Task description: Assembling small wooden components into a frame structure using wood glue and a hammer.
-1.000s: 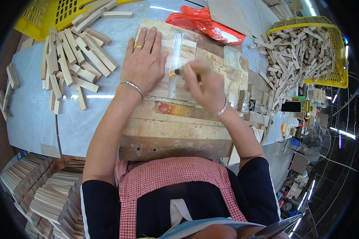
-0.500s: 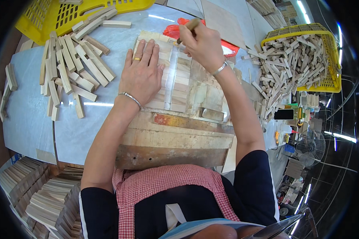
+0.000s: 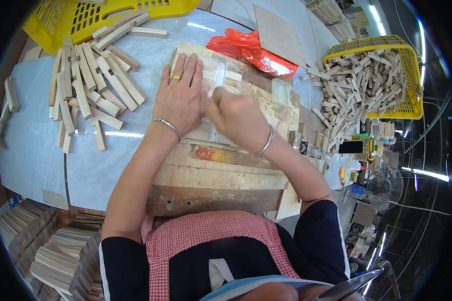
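My left hand lies flat, fingers stretched out, on a row of pale wooden strips set side by side in a worn wooden jig. A shiny clear band runs across the strips beside its fingertips. My right hand is closed and blurred over the nearer part of that band. The short wooden-handled tool it grips is mostly hidden behind the fist, and its working end cannot be made out.
Loose wooden sticks lie left of the jig, below a yellow crate. Another yellow basket at the right spills small wood pieces. A red plastic bag and a flat board lie beyond. Stacked strips stand lower left.
My right hand has come down along the band toward me with the tool, uncovering the red bag. My left hand stays pressed on the strips.
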The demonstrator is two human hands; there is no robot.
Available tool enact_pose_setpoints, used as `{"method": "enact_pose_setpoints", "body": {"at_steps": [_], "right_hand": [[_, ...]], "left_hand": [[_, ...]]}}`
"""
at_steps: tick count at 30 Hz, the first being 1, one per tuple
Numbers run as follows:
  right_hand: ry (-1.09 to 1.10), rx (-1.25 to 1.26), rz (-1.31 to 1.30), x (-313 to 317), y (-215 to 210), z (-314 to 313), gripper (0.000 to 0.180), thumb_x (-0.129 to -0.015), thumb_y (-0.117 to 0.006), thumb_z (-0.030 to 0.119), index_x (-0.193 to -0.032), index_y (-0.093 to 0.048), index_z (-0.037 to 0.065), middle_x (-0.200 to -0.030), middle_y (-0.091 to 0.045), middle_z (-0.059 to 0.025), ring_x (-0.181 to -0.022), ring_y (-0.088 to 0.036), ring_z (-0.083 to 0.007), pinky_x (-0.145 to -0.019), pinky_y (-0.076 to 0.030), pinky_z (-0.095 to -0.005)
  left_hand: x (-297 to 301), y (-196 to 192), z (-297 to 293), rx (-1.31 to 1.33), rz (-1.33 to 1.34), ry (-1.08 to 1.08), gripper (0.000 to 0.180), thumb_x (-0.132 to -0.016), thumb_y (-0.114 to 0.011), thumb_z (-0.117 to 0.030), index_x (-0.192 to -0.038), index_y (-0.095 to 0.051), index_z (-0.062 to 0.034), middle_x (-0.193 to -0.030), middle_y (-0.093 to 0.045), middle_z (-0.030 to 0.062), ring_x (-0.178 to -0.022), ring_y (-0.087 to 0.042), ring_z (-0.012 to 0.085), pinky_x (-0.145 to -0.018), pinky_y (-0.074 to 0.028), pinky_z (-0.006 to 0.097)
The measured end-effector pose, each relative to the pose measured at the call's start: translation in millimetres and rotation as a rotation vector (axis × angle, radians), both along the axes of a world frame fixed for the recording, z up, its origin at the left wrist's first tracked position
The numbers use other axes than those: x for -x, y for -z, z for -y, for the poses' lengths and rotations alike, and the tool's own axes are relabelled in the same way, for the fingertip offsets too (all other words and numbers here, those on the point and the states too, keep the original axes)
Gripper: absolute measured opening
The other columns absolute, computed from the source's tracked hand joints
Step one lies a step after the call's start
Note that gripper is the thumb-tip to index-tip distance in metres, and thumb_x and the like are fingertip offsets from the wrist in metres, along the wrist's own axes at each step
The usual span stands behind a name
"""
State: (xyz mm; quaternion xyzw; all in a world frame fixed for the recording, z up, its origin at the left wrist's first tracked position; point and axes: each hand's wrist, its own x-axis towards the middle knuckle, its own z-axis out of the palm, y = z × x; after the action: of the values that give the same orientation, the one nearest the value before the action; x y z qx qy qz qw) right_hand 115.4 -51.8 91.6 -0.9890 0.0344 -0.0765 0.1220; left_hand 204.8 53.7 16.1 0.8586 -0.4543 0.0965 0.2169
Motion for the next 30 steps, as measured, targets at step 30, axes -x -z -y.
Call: {"method": "enact_pose_setpoints", "body": {"at_steps": [30], "right_hand": [[0.180, -0.758, 0.294, 70.8, 18.6, 11.8, 0.014, -0.094, -0.054, 0.010, -0.094, -0.061, -0.003, -0.079, -0.063, -0.0071, -0.058, -0.060, -0.0092, -0.050, -0.051, -0.0235]], "left_hand": [[-1.1, -2.2, 3.7, -0.034, 0.057, 0.006, 0.048, -0.095, -0.043, -0.030, -0.134, -0.044, -0.0009, -0.142, -0.041, 0.0126, -0.135, -0.033, 0.0296, -0.109, -0.029, 0.049]]}}
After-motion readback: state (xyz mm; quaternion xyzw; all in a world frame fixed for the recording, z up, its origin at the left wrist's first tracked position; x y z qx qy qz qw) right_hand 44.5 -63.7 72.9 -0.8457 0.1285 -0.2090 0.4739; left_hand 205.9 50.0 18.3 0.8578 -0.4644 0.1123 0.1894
